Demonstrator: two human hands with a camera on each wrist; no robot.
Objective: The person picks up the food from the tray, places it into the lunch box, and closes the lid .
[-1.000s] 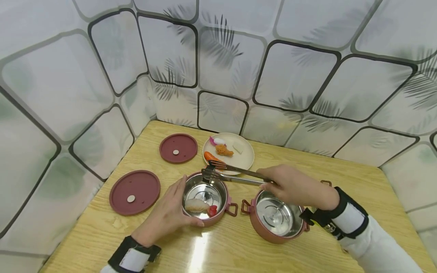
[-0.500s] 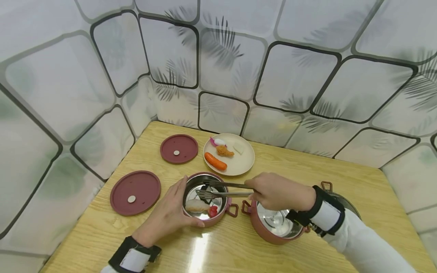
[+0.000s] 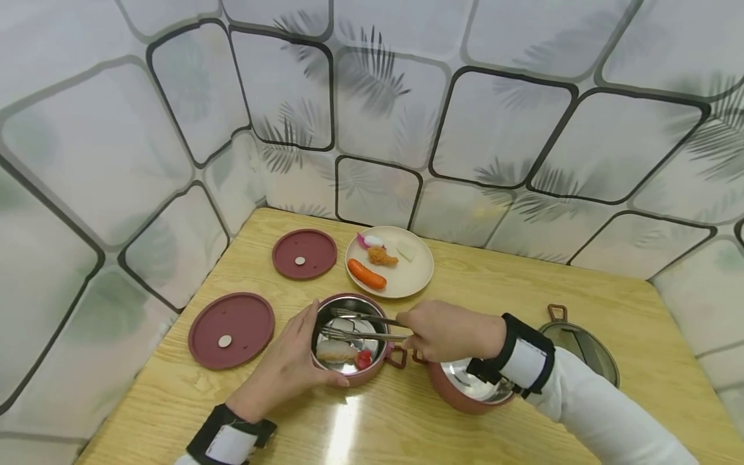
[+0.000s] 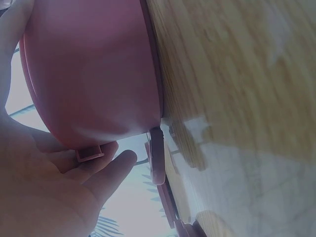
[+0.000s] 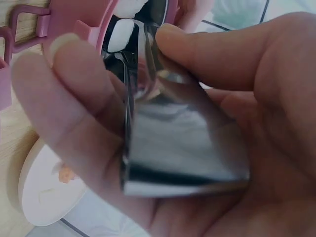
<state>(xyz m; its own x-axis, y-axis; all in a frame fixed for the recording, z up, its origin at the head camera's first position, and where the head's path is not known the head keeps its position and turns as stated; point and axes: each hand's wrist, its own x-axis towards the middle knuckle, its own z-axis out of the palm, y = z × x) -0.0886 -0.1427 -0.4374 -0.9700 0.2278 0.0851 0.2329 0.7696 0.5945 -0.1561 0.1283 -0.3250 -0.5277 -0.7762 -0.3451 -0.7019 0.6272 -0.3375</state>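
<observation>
My left hand (image 3: 286,355) grips the side of a small dusty-red pot (image 3: 352,380), thumb at the near rim and fingers along the far side. In the left wrist view the pot's wall (image 4: 94,64) stands on the table. My right hand (image 3: 447,330) holds steel tongs (image 3: 378,336), seen close in the right wrist view as a shiny bent end (image 5: 182,143). The tips reach down inside the pot, spread apart around a white piece (image 3: 343,325). Nearer lies a pale oblong piece (image 3: 336,351), with a small red piece (image 3: 364,359) beside it.
A second red pot (image 3: 465,399) stands under my right wrist. Farther right is a round grey piece (image 3: 593,352) with a loop handle. Two maroon lids (image 3: 250,316) lie left. Behind, a cream plate (image 3: 409,278) holds a sausage (image 3: 366,274), a drumstick (image 3: 380,256) and other pieces.
My right hand has moved left and down with the tongs. The dark-sided piece they held over the pot is now down inside, and the tips have spread. My left hand stays on the pot.
</observation>
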